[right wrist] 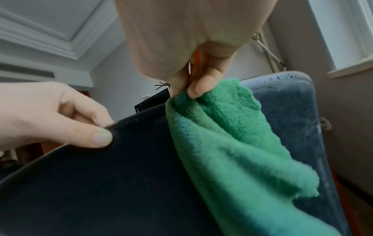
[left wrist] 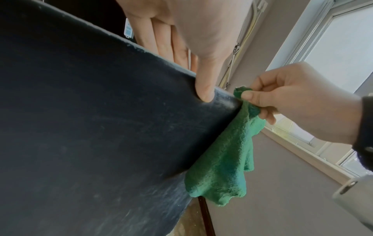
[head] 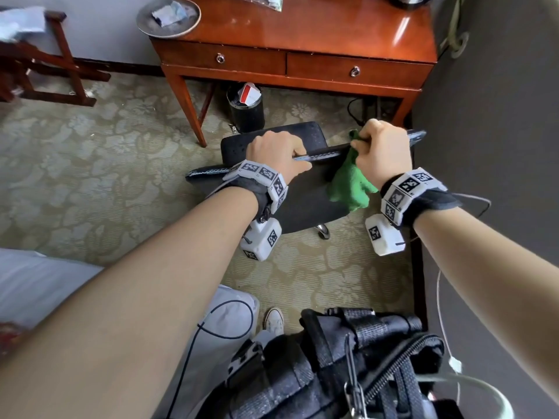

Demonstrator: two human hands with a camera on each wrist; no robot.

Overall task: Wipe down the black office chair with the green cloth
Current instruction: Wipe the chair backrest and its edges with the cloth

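Chair: the black office chair [head: 302, 201] stands on the patterned carpet [head: 90, 182] in front of the wooden desk [head: 302, 34], its backrest top edge facing the person.
Left hand: the left hand [head: 273, 152] grips that top edge, fingers over the far side, thumb [left wrist: 206, 89] pressed flat on the near face.
Right hand: the right hand [head: 382, 152] sits further right on the same edge, fingers curled, pinching the green cloth [head: 351, 186] between thumb and fingertips [right wrist: 197, 89].
Cloth: bunched at the top, it hangs down against the back of the chair.
Under desk: a black bin [head: 245, 110].
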